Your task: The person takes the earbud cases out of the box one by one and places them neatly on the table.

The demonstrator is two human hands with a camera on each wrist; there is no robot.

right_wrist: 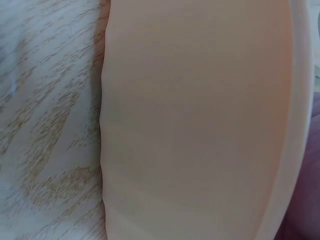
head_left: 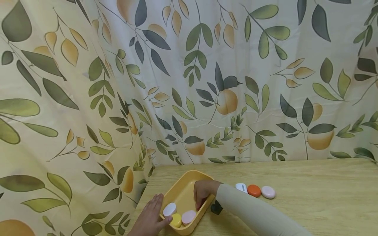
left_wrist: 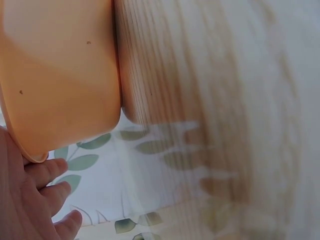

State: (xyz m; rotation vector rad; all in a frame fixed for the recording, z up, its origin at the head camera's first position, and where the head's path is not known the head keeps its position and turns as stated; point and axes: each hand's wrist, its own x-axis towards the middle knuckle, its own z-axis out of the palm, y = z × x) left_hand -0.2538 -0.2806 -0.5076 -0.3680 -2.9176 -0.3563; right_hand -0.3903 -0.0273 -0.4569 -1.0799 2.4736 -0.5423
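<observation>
A yellow-orange plastic tub (head_left: 184,193) stands on the table. At its near end lie a white rounded piece (head_left: 169,209), a yellow one (head_left: 176,220) and a pink one (head_left: 188,217). My left hand (head_left: 149,216) rests against the tub's left rim, fingers extended along the outside and thumb over the near corner. The left wrist view shows those fingers (left_wrist: 47,185) beside the rim. Into the tub reaches my right hand (head_left: 202,192), fingers bent down by the right wall; whether they hold anything is hidden. The tub's outer wall (right_wrist: 195,120) fills the right wrist view.
Right of the tub, beyond my right sleeve (head_left: 251,206), sit a white piece (head_left: 241,187), an orange-red round piece (head_left: 254,190) and a pale pink one (head_left: 268,192) in a row. A black object (head_left: 216,208) shows beneath the sleeve. Leaf-patterned curtains (head_left: 206,131) edge the wooden table (head_left: 319,193).
</observation>
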